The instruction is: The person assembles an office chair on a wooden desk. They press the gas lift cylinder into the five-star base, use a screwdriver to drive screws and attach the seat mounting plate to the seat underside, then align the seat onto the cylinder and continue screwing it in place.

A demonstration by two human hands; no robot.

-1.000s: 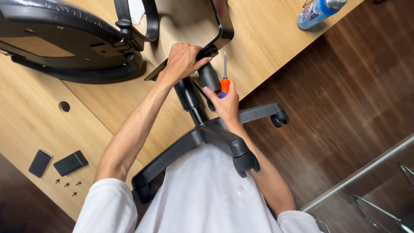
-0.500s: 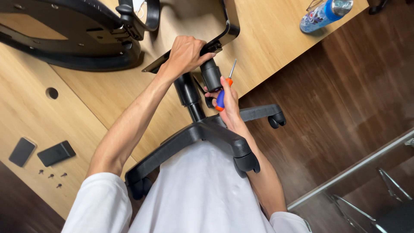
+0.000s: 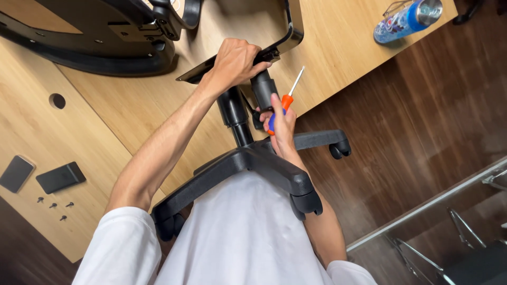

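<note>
Since the earlier frames the view has drifted a little: the right hand [image 3: 280,119] has tilted its screwdriver [image 3: 285,100], so the thin metal shaft now leans up to the right instead of standing nearly upright, and the left hand [image 3: 235,63] sits slightly higher on the metal plate.

The left hand is closed over the edge of the flat black seat plate [image 3: 285,31], gripping it where it meets the top of the gas-lift column [image 3: 235,113], a smooth black cylinder stepping down to a narrower rod. The right hand is closed around the screwdriver's orange and blue handle, pressed just beside a short black knob-like lever [image 3: 262,87] below the plate.

The column rises from the star-shaped chair base [image 3: 248,163], matte textured black plastic with castors [image 3: 338,150] at the arm ends, lying across the person's lap over the dark wooden floor [image 3: 422,132].

On the pale wood-grain counter [image 3: 116,111] lie the upturned black seat shell [image 3: 90,37], a blue patterned bottle [image 3: 404,18], a dark phone [image 3: 17,173], a small black block [image 3: 60,177] and a few loose black screws [image 3: 53,206].
</note>
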